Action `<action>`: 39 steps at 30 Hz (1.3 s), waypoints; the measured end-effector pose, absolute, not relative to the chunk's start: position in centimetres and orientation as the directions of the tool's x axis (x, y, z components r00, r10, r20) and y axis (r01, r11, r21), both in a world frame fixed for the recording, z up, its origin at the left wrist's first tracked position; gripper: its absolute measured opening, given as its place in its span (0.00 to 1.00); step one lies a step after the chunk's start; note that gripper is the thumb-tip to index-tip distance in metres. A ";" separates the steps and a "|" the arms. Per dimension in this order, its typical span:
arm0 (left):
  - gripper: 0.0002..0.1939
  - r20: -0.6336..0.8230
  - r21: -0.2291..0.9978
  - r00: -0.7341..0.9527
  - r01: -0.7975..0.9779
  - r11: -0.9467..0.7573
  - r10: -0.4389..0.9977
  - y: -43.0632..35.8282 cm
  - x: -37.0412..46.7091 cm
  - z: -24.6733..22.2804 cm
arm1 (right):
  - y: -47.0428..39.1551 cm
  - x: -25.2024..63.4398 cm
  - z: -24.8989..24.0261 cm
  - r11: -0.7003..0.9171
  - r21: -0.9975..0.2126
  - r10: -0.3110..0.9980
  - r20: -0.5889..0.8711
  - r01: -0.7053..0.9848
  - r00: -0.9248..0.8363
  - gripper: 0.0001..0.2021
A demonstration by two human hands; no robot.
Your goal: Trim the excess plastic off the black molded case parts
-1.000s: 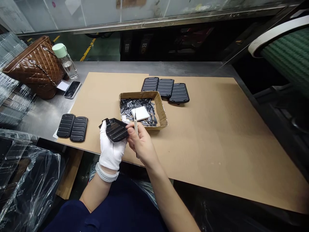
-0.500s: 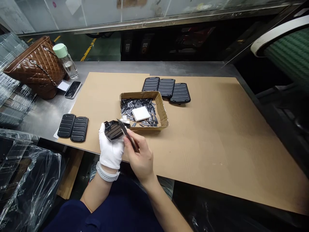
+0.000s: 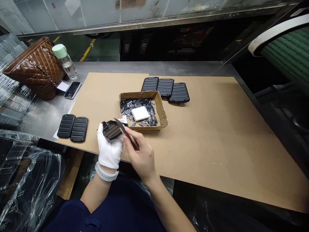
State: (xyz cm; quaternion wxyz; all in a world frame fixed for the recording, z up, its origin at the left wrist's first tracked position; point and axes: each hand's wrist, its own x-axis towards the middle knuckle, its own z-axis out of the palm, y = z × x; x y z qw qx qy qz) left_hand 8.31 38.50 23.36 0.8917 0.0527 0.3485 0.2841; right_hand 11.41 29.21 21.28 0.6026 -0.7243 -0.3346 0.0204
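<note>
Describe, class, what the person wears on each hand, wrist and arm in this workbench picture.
The left hand wears a white fabric glove, with a white band like a watch strap around the wrist just below the glove's cuff. The right hand is bare, with no glove, ring or band visible. Both forearms are uncovered; a dark navy garment shows near the body at the bottom of the view.

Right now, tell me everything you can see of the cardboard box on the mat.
The cardboard box is a shallow, open-topped brown tray with worn, slightly bent walls. It sits flat on the tan cardboard mat, beyond both hands. Inside lie many small black parts with a white square pad on top. Neither hand touches it.
</note>
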 end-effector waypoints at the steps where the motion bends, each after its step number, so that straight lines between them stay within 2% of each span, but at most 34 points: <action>1: 0.16 -0.602 0.264 0.596 -0.480 0.837 0.532 38.6 8.3 23.7 | 29.2 11.8 21.1 -0.051 -0.900 0.495 0.354 0.433 0.793 0.13; 3: 0.17 -0.612 0.216 0.613 -0.477 0.852 0.499 38.8 8.3 24.2 | 29.1 12.8 20.9 -0.044 -0.937 0.465 0.288 0.347 0.837 0.12; 6: 0.19 -0.594 0.198 0.649 -0.456 0.868 0.476 38.6 8.1 24.5 | 29.3 13.9 21.1 0.024 -0.996 0.452 0.086 0.084 0.888 0.14; 9: 0.17 -0.586 0.215 0.652 -0.448 0.868 0.481 38.1 8.2 24.5 | 29.8 14.3 22.0 0.102 -0.978 0.576 -0.091 -0.181 0.813 0.23; 11: 0.16 -0.582 0.249 0.630 -0.463 0.851 0.514 37.9 8.3 24.3 | 30.1 14.2 22.6 0.097 -0.964 0.651 -0.127 -0.249 0.748 0.25; 15: 0.16 -0.603 0.311 0.569 -0.478 0.822 0.559 38.0 8.5 24.1 | 30.3 14.1 23.1 0.078 -0.946 0.726 -0.162 -0.313 0.668 0.19; 18: 0.15 -0.594 0.320 0.569 -0.481 0.816 0.568 38.1 8.6 24.1 | 30.1 14.3 22.9 0.084 -0.926 0.768 -0.175 -0.367 0.616 0.21; 24: 0.20 -0.586 0.193 0.612 -0.530 0.825 0.531 37.2 9.4 24.8 | 30.1 14.4 22.3 0.039 -0.932 0.695 -0.234 -0.361 0.680 0.25; 30: 0.26 -0.402 0.119 0.726 -0.563 0.818 0.558 37.5 9.7 25.3 | 29.6 14.4 22.7 0.008 -0.899 0.694 -0.310 -0.437 0.650 0.29; 32: 0.23 -0.382 0.077 0.721 -0.599 0.797 0.578 38.1 9.3 25.5 | 29.1 14.2 22.8 -0.009 -0.891 0.710 -0.325 -0.454 0.625 0.31; 35: 0.18 -0.394 0.084 0.660 -0.668 0.740 0.640 39.1 8.6 25.8 | 28.4 13.9 22.7 -0.034 -0.891 0.722 -0.335 -0.453 0.605 0.31; 39: 0.19 -0.325 0.119 0.676 -0.665 0.738 0.661 39.8 7.7 26.1 | 28.0 13.9 22.5 -0.043 -0.927 0.700 -0.294 -0.372 0.651 0.28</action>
